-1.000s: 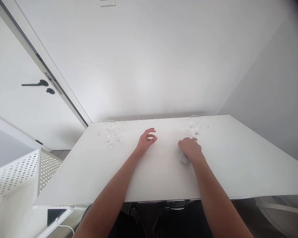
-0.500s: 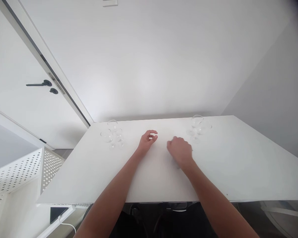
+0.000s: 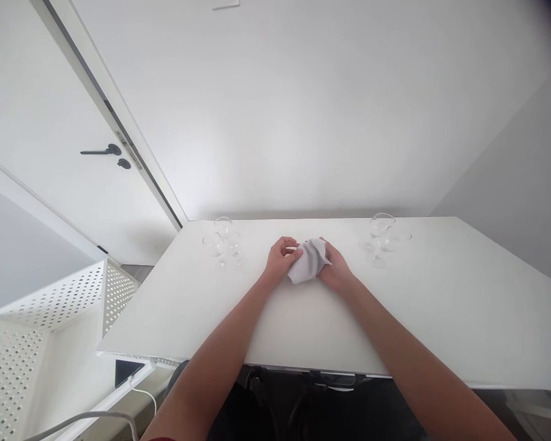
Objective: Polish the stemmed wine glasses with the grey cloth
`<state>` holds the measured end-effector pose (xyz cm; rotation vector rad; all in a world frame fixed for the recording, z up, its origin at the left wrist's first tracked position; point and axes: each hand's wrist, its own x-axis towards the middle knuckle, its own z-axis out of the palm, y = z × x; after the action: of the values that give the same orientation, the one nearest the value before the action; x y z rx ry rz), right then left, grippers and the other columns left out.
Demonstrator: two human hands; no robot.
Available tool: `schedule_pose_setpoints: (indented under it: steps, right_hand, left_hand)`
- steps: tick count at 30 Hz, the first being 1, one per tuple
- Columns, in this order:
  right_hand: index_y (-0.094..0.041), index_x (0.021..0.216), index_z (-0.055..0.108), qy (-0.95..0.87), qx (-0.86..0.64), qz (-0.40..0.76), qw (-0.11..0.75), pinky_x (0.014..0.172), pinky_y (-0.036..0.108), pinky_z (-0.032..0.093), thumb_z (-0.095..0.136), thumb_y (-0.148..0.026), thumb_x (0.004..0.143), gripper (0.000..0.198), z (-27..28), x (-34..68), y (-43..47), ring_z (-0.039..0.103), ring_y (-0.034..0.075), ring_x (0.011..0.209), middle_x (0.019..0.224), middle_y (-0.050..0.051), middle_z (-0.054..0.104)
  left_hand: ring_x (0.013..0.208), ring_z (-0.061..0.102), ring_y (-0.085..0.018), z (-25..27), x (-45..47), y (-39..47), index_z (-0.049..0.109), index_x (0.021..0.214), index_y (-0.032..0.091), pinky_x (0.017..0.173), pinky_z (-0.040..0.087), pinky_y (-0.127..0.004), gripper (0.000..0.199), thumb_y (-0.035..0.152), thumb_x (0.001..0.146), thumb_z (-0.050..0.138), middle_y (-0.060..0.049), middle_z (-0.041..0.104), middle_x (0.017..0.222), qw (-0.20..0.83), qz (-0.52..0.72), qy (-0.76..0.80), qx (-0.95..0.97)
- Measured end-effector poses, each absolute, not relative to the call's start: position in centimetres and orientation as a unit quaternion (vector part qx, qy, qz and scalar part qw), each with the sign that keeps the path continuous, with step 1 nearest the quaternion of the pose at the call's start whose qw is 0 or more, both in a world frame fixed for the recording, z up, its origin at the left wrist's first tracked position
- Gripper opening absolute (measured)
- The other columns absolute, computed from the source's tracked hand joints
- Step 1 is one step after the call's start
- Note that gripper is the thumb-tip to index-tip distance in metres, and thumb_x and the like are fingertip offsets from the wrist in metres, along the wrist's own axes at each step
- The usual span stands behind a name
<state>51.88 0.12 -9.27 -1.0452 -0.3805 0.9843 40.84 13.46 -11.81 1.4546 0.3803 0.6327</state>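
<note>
Gray cloth (image 3: pixel 309 262) | left fingers (image 3: pixel 286 241) touching | right fingers (image 3: pixel 330 251) holding

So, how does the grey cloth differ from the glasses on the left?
The grey cloth is opaque; the left glasses are clear. The grey cloth is in soft folds between the left hand and right hand; the left glasses stand upright on the table, apart from both hands.
</note>
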Motion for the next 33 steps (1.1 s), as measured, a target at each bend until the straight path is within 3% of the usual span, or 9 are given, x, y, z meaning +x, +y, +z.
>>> schedule_pose_setpoints:
  steps: [3,6,9,14,23,26,30,33]
  right_hand:
    - [-0.023,0.111,0.068,-0.255,-0.451,0.499,0.694,0.082,0.038,0.052,0.061,-0.059,0.089,0.042,-9.3,51.8,-0.3,0.064,0.027,0.102,0.106,0.008,0.071]
    - [-0.026,0.114,0.070,-0.284,-0.472,0.489,0.677,0.083,0.036,0.051,0.076,-0.044,0.081,0.038,-9.8,51.9,-0.3,0.065,0.027,0.102,0.106,0.006,0.073]
    - [-0.024,0.103,0.074,-0.248,-0.498,0.455,0.695,0.080,0.035,0.051,0.078,-0.033,0.075,0.030,-10.4,52.3,0.2,0.065,0.027,0.099,0.103,0.005,0.074]
    - [-0.023,0.085,0.072,-0.211,-0.491,0.411,0.739,0.078,0.033,0.051,0.074,-0.033,0.073,0.016,-10.9,53.1,0.6,0.066,0.026,0.096,0.096,0.004,0.075]
    - [-0.023,0.093,0.074,-0.237,-0.522,0.423,0.702,0.080,0.032,0.050,0.077,-0.032,0.071,0.025,-10.8,53.2,0.6,0.067,0.025,0.096,0.102,0.006,0.075]
    - [-0.023,0.096,0.075,-0.242,-0.520,0.431,0.696,0.081,0.031,0.050,0.077,-0.032,0.071,0.026,-10.9,53.3,0.6,0.067,0.025,0.097,0.103,0.006,0.075]
    - [-0.023,0.098,0.076,-0.272,-0.525,0.436,0.678,0.078,0.030,0.049,0.075,-0.034,0.074,0.026,-11.0,53.4,0.5,0.066,0.024,0.094,0.101,0.005,0.075]
    - [-0.024,0.099,0.076,-0.282,-0.526,0.443,0.669,0.077,0.030,0.049,0.074,-0.035,0.076,0.026,-11.0,53.3,0.4,0.066,0.024,0.093,0.102,0.005,0.075]
  left_hand:
    - [0.088,0.066,-0.020,-11.9,40.8,13.9,0.063,0.099,0.023,0.078,0.052,-0.035,0.041,0.043,0.071,0.085,-0.008,0.071,0.107,0.684,0.322,0.223,0.616]
    - [0.086,0.064,-0.018,-11.7,40.8,14.0,0.064,0.094,0.023,0.076,0.050,-0.033,0.037,0.040,0.069,0.086,-0.007,0.070,0.103,0.716,0.339,0.253,0.556]
    - [0.083,0.060,-0.015,-11.5,40.9,14.2,0.064,0.092,0.022,0.072,0.047,-0.029,0.032,0.043,0.074,0.081,-0.007,0.068,0.102,0.758,0.357,0.266,0.477]
    - [0.071,0.053,-0.011,-11.6,40.6,15.6,0.059,0.089,0.021,0.069,0.042,-0.026,0.025,0.043,0.083,0.070,-0.002,0.058,0.085,0.818,0.426,0.274,0.275]
    - [0.079,0.055,-0.011,-11.5,38.1,14.5,0.058,0.097,0.023,0.074,0.043,-0.026,0.018,0.022,0.082,0.067,-0.002,0.057,0.096,0.820,0.488,0.266,0.138]
    - [0.087,0.058,-0.013,-11.0,37.6,13.9,0.058,0.100,0.024,0.078,0.047,-0.028,0.022,0.039,0.088,0.067,-0.005,0.058,0.105,0.834,0.478,0.242,0.128]
    - [0.093,0.059,-0.015,-10.4,37.6,13.4,0.061,0.103,0.024,0.080,0.051,-0.030,0.047,0.067,0.085,0.064,-0.008,0.058,0.113,0.842,0.476,0.214,0.139]
    - [0.094,0.059,-0.013,-10.1,37.7,13.4,0.062,0.102,0.024,0.082,0.051,-0.028,0.038,0.059,0.088,0.067,-0.007,0.058,0.114,0.831,0.490,0.221,0.147]
